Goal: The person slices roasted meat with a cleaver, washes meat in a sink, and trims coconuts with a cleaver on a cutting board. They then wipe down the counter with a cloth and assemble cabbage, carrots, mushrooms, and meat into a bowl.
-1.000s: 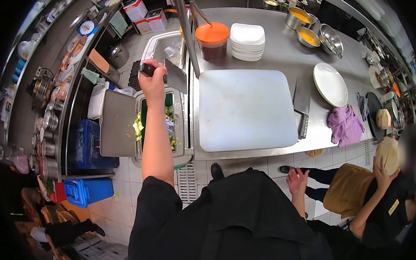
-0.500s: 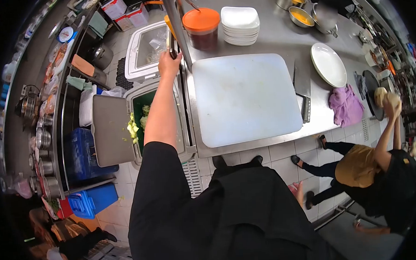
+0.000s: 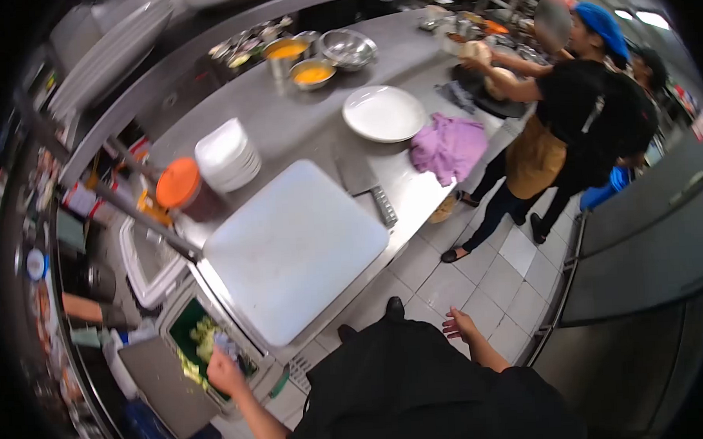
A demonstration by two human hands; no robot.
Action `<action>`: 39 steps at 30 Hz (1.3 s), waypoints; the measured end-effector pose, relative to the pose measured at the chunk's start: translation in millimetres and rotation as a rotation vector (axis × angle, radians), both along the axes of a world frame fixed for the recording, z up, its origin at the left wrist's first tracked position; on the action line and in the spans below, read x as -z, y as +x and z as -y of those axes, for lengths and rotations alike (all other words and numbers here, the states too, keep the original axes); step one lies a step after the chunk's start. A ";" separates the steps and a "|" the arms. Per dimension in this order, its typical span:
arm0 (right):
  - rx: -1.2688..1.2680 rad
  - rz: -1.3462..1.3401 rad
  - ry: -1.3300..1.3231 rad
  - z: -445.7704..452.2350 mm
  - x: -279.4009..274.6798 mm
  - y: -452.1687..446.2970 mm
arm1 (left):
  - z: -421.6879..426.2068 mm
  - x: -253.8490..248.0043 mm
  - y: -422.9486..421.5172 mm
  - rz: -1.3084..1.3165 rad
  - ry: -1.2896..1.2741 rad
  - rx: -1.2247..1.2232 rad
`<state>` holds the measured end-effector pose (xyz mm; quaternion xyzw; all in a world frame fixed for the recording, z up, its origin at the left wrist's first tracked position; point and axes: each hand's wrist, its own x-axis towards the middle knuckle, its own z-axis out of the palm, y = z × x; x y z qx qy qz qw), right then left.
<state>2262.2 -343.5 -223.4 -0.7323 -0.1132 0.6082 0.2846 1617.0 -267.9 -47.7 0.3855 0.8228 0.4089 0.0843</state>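
Note:
My left hand [image 3: 225,371] hangs over the near side of an open bin [image 3: 166,328] with pale green vegetable scraps [image 3: 203,336] inside. Its fingers are blurred, and I cannot tell whether they hold anything. Low on the right, my right hand [image 3: 460,324] is held away from the table with its fingers apart and nothing in it. A white cutting board [image 3: 296,249] lies bare on the steel table. Beside its far right edge rests a cleaver [image 3: 361,180] with a dark handle.
A tub with an orange lid [image 3: 178,182], stacked white dishes [image 3: 227,154], a white oval plate [image 3: 384,113] and a purple cloth [image 3: 449,147] stand on the table. Bowls of orange liquid [image 3: 312,74] are farther back. Two people [image 3: 598,107] stand at the right. An overhead shelf post [image 3: 143,217] rises nearby.
My left hand has left the dark handle-like thing by the post and come down over the bin. My view has swung right, and my right hand now shows fully.

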 end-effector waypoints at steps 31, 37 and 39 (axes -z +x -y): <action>-0.254 0.458 -0.120 133.0 107.6 245.1 | -202.0 -62.1 606.3 -0.012 -0.146 1.637; 0.303 0.048 -0.099 59.2 54.0 348.6 | -273.4 -69.7 691.3 -0.091 -0.014 1.641; 0.274 0.065 -0.111 37.0 45.3 371.1 | -311.4 -65.4 716.4 -0.136 0.025 1.631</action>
